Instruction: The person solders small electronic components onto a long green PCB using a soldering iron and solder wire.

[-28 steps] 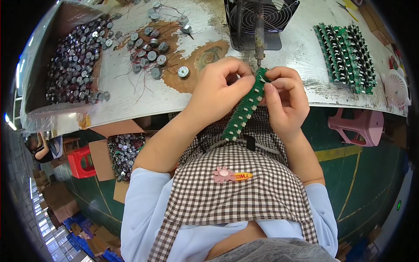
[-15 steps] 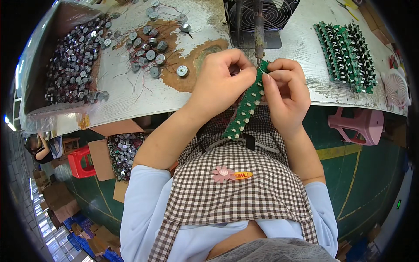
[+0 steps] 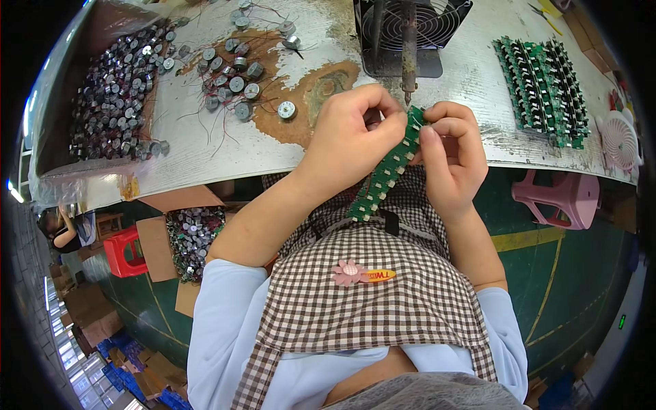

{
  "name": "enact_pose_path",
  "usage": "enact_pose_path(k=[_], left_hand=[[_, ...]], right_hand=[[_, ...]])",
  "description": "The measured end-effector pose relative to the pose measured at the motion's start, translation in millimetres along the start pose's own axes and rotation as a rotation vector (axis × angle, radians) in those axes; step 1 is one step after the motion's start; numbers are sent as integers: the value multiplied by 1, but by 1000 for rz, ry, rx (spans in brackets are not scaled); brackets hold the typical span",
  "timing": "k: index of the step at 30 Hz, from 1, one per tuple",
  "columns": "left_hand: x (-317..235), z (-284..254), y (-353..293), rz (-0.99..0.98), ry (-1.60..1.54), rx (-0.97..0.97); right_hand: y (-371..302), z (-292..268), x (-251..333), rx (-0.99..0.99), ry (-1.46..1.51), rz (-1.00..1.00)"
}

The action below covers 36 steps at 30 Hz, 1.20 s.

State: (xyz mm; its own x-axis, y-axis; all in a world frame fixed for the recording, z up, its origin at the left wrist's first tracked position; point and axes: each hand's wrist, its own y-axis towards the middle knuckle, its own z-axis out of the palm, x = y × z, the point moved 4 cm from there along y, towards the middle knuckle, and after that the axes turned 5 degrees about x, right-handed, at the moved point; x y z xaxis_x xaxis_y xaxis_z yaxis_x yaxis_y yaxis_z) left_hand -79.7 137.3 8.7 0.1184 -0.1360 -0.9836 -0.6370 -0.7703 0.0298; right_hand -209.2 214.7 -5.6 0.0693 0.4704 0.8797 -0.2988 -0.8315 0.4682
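A long green circuit board strip [image 3: 385, 179] with rows of small pale connectors slants between my hands, its near end over my apron. My left hand [image 3: 355, 137] is closed, thumb and forefinger pinching the strip's left edge near its far end; its curled palm is hidden. My right hand [image 3: 454, 147] grips the right edge of that same end with bent fingers. Just beyond the strip's far end hangs the tip of a soldering iron [image 3: 409, 58], pointing down. Whether the tip touches the board cannot be made out, nor can any wire in my fingers.
Small round motors [image 3: 236, 85] with red wires lie left on the worn table [image 3: 184, 147], beside a plastic-lined box [image 3: 55, 147] full of more. A fan [image 3: 437, 27] stands behind the iron. Stacked green boards [image 3: 543, 92] and a small white fan [image 3: 620, 137] are at right.
Both hands and the strip have shifted slightly toward me, so the strip's far end sits a little lower, below the iron's tip. The grip looks the same.
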Motion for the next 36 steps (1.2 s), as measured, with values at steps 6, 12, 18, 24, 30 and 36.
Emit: enact_pose_path(k=[6, 12, 18, 24, 30, 36], left_hand=[[0, 0, 4, 38, -12, -116], [-5, -4, 8, 48, 40, -68], [-3, -1, 4, 7, 83, -46], [-11, -16, 4, -67, 226, 60], [-36, -38, -50, 747, 1024, -138], [-15, -20, -95, 783, 942, 148]], right_hand=[[4, 2, 2, 30, -198, -43], [16, 4, 7, 33, -263, -174], [6, 1, 0, 39, -224, -95], [2, 3, -5, 10, -139, -43], [3, -6, -13, -68, -123, 72], [0, -1, -8, -118, -46, 279]])
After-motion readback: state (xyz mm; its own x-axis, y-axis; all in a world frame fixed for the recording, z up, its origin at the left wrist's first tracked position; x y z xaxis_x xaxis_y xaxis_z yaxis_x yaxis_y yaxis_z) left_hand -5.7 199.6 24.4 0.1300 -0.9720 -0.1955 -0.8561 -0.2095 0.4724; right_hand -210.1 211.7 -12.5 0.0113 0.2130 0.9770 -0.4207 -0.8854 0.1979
